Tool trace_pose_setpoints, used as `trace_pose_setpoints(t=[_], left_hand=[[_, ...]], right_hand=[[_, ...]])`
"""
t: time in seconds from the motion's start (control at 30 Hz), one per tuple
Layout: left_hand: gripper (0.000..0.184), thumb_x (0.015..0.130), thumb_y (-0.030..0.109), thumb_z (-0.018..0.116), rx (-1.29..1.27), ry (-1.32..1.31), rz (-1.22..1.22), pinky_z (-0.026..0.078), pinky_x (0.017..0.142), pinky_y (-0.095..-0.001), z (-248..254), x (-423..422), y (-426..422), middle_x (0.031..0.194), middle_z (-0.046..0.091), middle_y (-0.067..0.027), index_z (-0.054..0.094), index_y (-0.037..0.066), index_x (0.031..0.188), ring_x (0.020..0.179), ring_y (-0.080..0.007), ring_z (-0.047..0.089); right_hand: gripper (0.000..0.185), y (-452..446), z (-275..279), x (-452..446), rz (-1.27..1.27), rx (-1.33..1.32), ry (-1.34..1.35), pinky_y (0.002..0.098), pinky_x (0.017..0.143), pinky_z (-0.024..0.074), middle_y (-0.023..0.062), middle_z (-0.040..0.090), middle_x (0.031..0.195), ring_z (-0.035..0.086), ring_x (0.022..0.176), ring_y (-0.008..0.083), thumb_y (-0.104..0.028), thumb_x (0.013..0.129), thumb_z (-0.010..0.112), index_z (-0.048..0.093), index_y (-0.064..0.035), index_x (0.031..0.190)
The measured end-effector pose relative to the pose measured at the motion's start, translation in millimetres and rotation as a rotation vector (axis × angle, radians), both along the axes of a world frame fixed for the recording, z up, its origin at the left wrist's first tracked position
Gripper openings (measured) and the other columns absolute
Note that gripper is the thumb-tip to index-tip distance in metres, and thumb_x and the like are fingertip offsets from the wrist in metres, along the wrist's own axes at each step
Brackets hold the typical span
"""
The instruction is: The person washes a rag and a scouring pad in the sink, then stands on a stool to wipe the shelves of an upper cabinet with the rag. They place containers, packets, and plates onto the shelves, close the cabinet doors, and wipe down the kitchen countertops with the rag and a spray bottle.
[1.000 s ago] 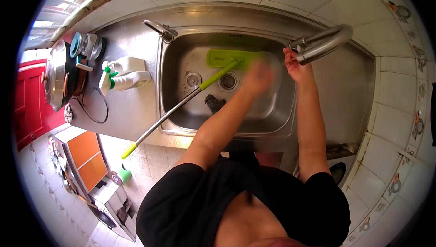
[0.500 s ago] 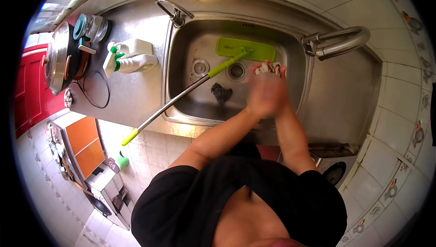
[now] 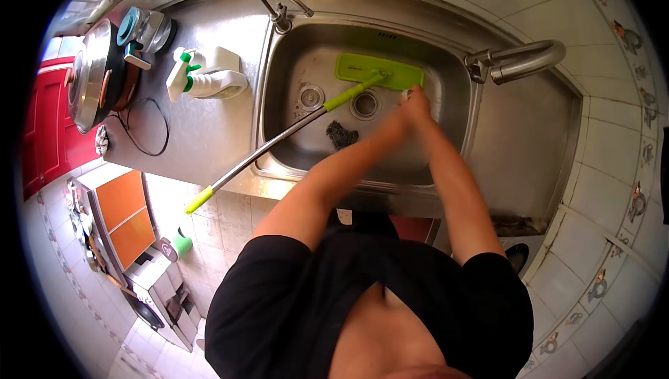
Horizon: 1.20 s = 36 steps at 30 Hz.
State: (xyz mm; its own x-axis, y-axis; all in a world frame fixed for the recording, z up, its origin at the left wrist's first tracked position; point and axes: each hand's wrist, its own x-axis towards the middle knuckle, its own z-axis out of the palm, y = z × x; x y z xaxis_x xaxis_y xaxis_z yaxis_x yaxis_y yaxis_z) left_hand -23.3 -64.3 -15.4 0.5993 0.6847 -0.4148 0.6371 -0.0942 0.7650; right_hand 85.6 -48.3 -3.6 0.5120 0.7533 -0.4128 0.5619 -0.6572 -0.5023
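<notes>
Over the right part of the steel sink, my right hand is closed on a small pale cloth, of which only a bit shows. My left hand is against it, smeared by motion, its fingers hidden. Just beyond the hands, a green flat mop head lies in the sink near two drains. Its metal handle slants over the sink's left front edge to a green grip. A dark scouring pad rests on the sink floor.
A large curved faucet stands at the right, a small tap at the back left. On the left counter are a spray bottle, a white container, a glass jug, a lidded pan and a black cord.
My right hand has left the large faucet and joined my left hand over the sink. Both hands have shifted slightly toward the mop head since half a second ago. The camera view has shifted.
</notes>
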Motion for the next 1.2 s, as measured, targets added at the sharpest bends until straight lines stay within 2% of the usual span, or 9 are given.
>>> trace_pose_setpoints(t=[0.07, 0.2, 0.33, 0.43, 0.6, 0.7, 0.9, 1.0, 1.2], left_hand=[[0.05, 0.085, 0.034, 0.058, -0.034, -0.111, 0.071, 0.047, 0.066, -0.0441, 6, 3, 1, 0.09, 0.062, -0.0151, 0.042, 0.0, 0.117, 0.075, -0.0325, 0.061], [0.041, 0.091, 0.037, 0.05, -0.418, -0.831, -0.121, 0.042, 0.048, -0.0314, -12, -10, -12, 0.092, 0.055, -0.0082, 0.042, 0.008, 0.119, 0.066, -0.0181, 0.054], [0.035, 0.094, 0.039, 0.043, -2.436, -1.244, 0.193, 0.03, 0.039, -0.0174, 79, -18, -26, 0.085, 0.045, -0.0021, 0.047, 0.01, 0.113, 0.058, -0.0075, 0.04], [0.036, 0.093, 0.041, 0.045, -2.451, -1.247, 0.186, 0.03, 0.039, -0.0183, 102, -17, -34, 0.083, 0.045, -0.0015, 0.048, 0.009, 0.11, 0.057, -0.0084, 0.038], [0.014, 0.087, 0.017, 0.056, -1.528, -0.598, 0.249, 0.028, 0.034, -0.0208, 108, -20, -4, 0.073, 0.049, -0.0027, 0.048, 0.008, 0.093, 0.049, -0.0084, 0.043], [0.021, 0.083, 0.022, 0.061, -1.102, -0.318, 0.172, 0.032, 0.033, -0.0239, 84, -14, -9, 0.072, 0.052, -0.003, 0.05, 0.007, 0.093, 0.053, -0.0081, 0.048], [0.04, 0.077, 0.03, 0.064, -0.271, -0.115, 0.072, 0.051, 0.07, -0.0417, 37, -12, -26, 0.095, 0.064, -0.0199, 0.054, 0.0, 0.101, 0.084, -0.0323, 0.064], [0.054, 0.077, 0.033, 0.064, -0.331, 0.0, 0.083, 0.045, 0.089, -0.0427, 23, -12, -30, 0.106, 0.061, -0.0239, 0.045, -0.003, 0.113, 0.103, -0.0374, 0.057], [0.065, 0.08, 0.042, 0.058, -0.311, 0.173, -0.055, 0.045, 0.089, -0.0435, 19, -23, -33, 0.111, 0.059, -0.0251, 0.036, -0.005, 0.12, 0.103, -0.0386, 0.057]], right_hand=[[0.05, 1, -1, 0, -0.044, -0.022, 0.025, 0.0361, 0.078, 0.049, 0.014, 0.063, 0.102, 0.06, 0.093, 0.0244, -0.031, 0.083, 0.065, 0.048, 0.002, 0.115], [0.057, -30, 30, 30, -0.282, 0.207, 0.956, 0.0426, 0.087, 0.047, 0.0171, 0.058, 0.113, 0.056, 0.105, 0.0311, -0.034, 0.084, 0.064, 0.044, -0.001, 0.126], [0.058, -46, 83, 10, -0.363, 0.578, 1.696, 0.0475, 0.09, 0.046, 0.0172, 0.056, 0.118, 0.054, 0.108, 0.0316, -0.037, 0.083, 0.065, 0.044, -0.0081, 0.129], [0.041, -49, 88, 11, -0.335, 0.746, 1.793, 0.0425, 0.076, 0.0512, 0.0125, 0.058, 0.102, 0.055, 0.098, 0.0264, -0.028, 0.086, 0.063, 0.048, -0.0107, 0.121], [0.019, -34, 98, 23, -0.337, 0.277, 1.177, 0.032, 0.053, 0.0486, 0.0055, 0.052, 0.074, 0.054, 0.064, 0.0164, -0.018, 0.09, 0.054, 0.047, -0.0074, 0.105], [0.015, -32, 52, 15, -0.317, 0.278, 0.91, 0.0301, 0.05, 0.0464, 0.005, 0.051, 0.069, 0.05, 0.053, 0.014, -0.019, 0.093, 0.049, 0.045, -0.007, 0.101], [0.013, -31, 22, -8, -0.339, 0.146, 0.449, 0.0327, 0.049, 0.046, 0.0083, 0.05, 0.069, 0.052, 0.055, 0.017, -0.018, 0.095, 0.043, 0.04, -0.006, 0.096], [0.012, -31, 10, -15, -0.384, 0.082, 0.351, 0.0398, 0.054, 0.0471, 0.0137, 0.057, 0.074, 0.058, 0.062, 0.0249, -0.015, 0.091, 0.042, 0.043, -0.0048, 0.098], [0.046, -34, -9, -31, -0.207, -0.179, 0.031, 0.0427, 0.081, 0.0502, 0.031, 0.058, 0.106, 0.06, 0.097, 0.0399, -0.011, 0.09, 0.037, 0.028, 0.0118, 0.129]])
